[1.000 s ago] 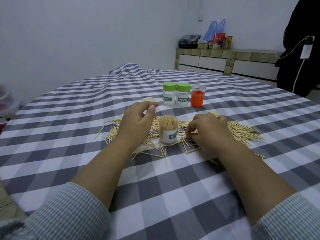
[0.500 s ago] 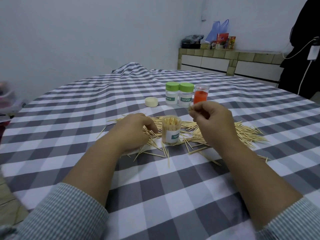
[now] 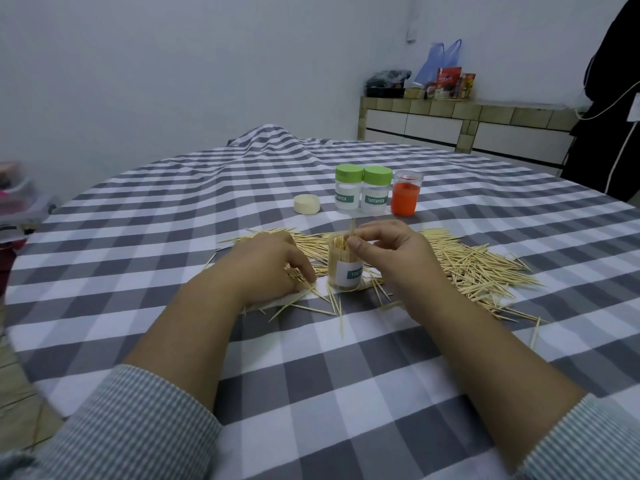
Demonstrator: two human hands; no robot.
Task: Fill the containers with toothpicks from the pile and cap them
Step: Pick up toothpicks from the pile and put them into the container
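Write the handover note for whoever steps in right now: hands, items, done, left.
Right hand: fingers pinch toothpicks over the open container, nearly full.
Left hand: on the toothpick pile, gathering more.
Cream cap: loose on the cloth, behind.
Two green-capped containers and an orange cup stand at the back; the green pair looks empty.
Done: open container mostly filled.
Left: top up, cap it, then the others.
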